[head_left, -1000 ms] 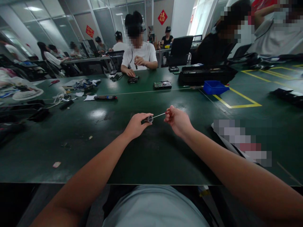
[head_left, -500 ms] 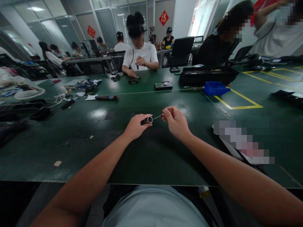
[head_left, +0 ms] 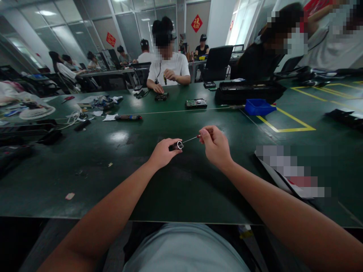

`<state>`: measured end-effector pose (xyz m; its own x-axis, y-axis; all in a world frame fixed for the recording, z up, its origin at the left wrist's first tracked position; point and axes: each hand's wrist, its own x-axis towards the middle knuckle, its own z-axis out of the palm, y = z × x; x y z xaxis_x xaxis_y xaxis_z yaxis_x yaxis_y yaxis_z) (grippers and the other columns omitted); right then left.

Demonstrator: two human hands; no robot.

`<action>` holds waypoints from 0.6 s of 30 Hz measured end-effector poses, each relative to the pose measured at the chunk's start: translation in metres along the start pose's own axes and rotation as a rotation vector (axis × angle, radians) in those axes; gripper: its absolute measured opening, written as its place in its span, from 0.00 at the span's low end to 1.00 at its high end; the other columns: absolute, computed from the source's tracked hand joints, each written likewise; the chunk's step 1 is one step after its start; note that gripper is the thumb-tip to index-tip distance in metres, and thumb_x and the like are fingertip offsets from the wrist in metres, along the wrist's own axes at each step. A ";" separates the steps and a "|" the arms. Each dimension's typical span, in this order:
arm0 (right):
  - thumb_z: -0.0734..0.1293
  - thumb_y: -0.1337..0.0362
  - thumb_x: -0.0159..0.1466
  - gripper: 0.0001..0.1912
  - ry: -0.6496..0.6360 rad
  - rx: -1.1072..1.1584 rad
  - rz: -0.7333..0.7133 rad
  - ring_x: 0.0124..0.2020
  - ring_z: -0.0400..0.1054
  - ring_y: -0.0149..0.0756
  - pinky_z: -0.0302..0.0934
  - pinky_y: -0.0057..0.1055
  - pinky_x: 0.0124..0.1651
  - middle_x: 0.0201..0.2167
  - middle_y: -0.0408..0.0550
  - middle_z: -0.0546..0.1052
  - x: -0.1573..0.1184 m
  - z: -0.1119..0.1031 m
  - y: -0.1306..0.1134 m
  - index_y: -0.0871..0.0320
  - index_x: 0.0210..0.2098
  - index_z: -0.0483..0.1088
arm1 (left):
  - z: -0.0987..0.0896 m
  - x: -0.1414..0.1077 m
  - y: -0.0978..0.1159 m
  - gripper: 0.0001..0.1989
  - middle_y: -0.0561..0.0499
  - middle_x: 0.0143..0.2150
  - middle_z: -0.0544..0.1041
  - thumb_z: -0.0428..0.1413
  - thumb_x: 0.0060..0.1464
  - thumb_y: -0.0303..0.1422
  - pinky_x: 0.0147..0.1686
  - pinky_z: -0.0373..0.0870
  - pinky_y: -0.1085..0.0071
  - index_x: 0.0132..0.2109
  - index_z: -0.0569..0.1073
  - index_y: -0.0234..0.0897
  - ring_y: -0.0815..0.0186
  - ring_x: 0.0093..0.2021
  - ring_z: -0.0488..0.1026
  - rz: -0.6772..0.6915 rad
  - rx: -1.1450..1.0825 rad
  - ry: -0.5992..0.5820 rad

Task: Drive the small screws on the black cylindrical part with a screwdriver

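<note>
My left hand (head_left: pixel 162 154) is closed around a dark cylinder (head_left: pixel 175 146), whose round, bright-rimmed end faces right and toward me. In my right hand (head_left: pixel 216 147) is a screwdriver (head_left: pixel 191 139), its handle mostly covered by my fingers. The thin metal shaft points left, and its tip is at the cylinder's rimmed end. Whether the tip touches anything inside is too small to tell. Both hands are low over the green table (head_left: pixel 181 196).
Beyond my hands lie a circuit-board device (head_left: pixel 196 103), a blue bin (head_left: pixel 259 107), a long black case (head_left: pixel 251 90) and a dark rod-shaped tool (head_left: pixel 128 118). A pixelated flat object (head_left: pixel 286 177) is at right. Across the table a co-worker (head_left: pixel 168 70) handles a small device.
My right hand has moved slightly to the right and up, with the screwdriver drawn back so more of its shaft shows. My left hand stays nearly in place, holding the cylinder.
</note>
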<state>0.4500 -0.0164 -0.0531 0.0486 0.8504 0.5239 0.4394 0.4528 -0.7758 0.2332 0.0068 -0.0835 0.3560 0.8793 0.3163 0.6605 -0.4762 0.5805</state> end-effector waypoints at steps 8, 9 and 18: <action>0.60 0.57 0.70 0.11 -0.075 -0.097 -0.032 0.28 0.70 0.35 0.58 0.33 0.34 0.26 0.44 0.75 0.000 0.003 0.003 0.55 0.37 0.68 | 0.000 0.001 0.002 0.20 0.49 0.44 0.79 0.65 0.53 0.34 0.48 0.66 0.61 0.54 0.77 0.42 0.59 0.45 0.73 -0.017 0.014 -0.010; 0.60 0.57 0.70 0.11 -0.071 -0.103 -0.027 0.28 0.70 0.35 0.58 0.33 0.34 0.26 0.44 0.75 0.000 0.003 0.003 0.55 0.36 0.68 | 0.000 0.001 0.002 0.20 0.49 0.44 0.79 0.65 0.53 0.34 0.47 0.67 0.61 0.54 0.77 0.42 0.59 0.45 0.73 -0.026 0.010 -0.011; 0.60 0.57 0.70 0.11 -0.038 -0.065 -0.031 0.29 0.70 0.36 0.59 0.33 0.35 0.26 0.44 0.75 0.001 0.000 0.002 0.55 0.37 0.69 | -0.001 0.002 -0.001 0.21 0.45 0.52 0.76 0.59 0.58 0.32 0.53 0.68 0.61 0.58 0.70 0.38 0.60 0.49 0.73 -0.125 -0.187 0.145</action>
<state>0.4509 -0.0148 -0.0545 0.0008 0.8464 0.5326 0.4973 0.4617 -0.7345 0.2325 0.0090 -0.0824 0.1717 0.9284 0.3295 0.5548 -0.3675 0.7464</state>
